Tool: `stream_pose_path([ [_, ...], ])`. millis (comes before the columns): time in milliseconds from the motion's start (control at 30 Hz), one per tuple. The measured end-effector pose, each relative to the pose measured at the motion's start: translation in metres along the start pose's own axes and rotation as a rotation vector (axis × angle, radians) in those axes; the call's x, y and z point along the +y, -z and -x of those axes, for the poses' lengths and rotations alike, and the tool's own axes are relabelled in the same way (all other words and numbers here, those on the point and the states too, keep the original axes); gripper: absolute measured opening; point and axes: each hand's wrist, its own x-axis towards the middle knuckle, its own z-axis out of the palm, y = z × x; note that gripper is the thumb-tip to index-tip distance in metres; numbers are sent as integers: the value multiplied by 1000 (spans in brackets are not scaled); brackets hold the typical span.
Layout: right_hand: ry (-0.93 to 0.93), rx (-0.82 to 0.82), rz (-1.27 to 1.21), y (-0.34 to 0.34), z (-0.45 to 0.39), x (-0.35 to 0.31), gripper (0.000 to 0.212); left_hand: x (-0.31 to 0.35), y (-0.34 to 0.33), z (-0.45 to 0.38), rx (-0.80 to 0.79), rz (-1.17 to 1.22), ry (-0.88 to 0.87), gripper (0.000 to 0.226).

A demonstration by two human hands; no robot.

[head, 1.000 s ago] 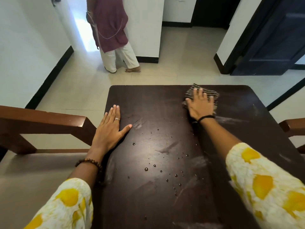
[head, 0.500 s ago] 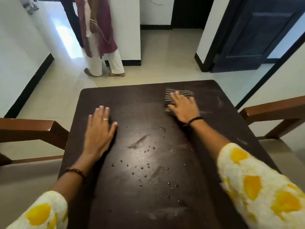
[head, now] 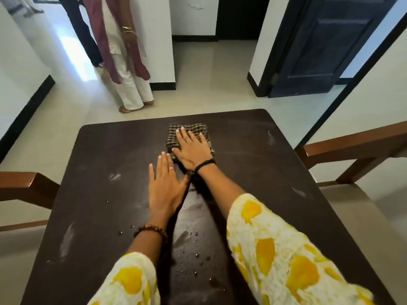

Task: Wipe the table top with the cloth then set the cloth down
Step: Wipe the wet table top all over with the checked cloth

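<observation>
A dark brown table top (head: 105, 205) fills the middle of the view, with water drops near its front and pale smears on it. A folded checked cloth (head: 176, 132) lies toward the far edge, just right of centre. My right hand (head: 191, 148) presses flat on the cloth with straight, spread fingers and covers most of it. Flat on the bare wood lies my left hand (head: 164, 188), fingers straight, just left of and nearer than my right hand, its fingertips almost at the cloth's near corner.
Wooden chair arms flank the table at the left (head: 26, 188) and right (head: 352, 148). Beyond the far edge a person (head: 123, 62) stands on the tiled floor by a white wall. A dark door (head: 326, 45) is at the back right.
My right hand has slid the cloth leftward along the far part of the table. My left hand has moved right, toward the centre, and now lies close beside my right wrist. The standing person turned.
</observation>
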Motion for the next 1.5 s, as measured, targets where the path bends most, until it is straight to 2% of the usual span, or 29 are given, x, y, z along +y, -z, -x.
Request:
stream_pose_path([
  [100,-55,48,19,5,3,45,60,-1,2,1,0,-1,2,80],
  [200,-261,107,51,12,17,126,60,0,3,2,6,1,-1,79],
  [267,-384,88,7,19,31,172,59,2,4,2,7,-1,-3,78],
  [367,-459,72,-5,20,36,190,58,4,4,1,11,-12,0,81],
  [433,-402,78,35,16,27,165,58,4,5,1,5,-21,1,82],
  [633,-31,57,42,0,-5,29,59,3,2,0,7,-32,5,82],
  [700,83,42,30,-2,-9,8,56,2,2,-1,11,-39,11,85],
  [800,111,64,60,2,-12,46,55,2,1,-2,15,-39,3,85],
  [933,-188,107,36,17,4,158,57,4,3,-1,20,-27,-8,87],
  [1033,-333,7,-23,29,27,211,57,7,6,2,31,-4,-33,81],
  [1133,-337,-1,-3,30,35,203,56,22,10,4,39,23,-57,70],
  [1267,-88,17,41,22,24,145,55,72,-4,-2,7,77,-33,69],
  [1333,22,7,67,25,11,117,55,90,-16,-4,-8,36,39,70],
  [1400,49,-10,96,28,-5,105,59,94,-23,-6,6,-23,91,70],
  [1500,1,13,143,26,-27,124,64,94,-26,-7,22,-28,77,71],
])
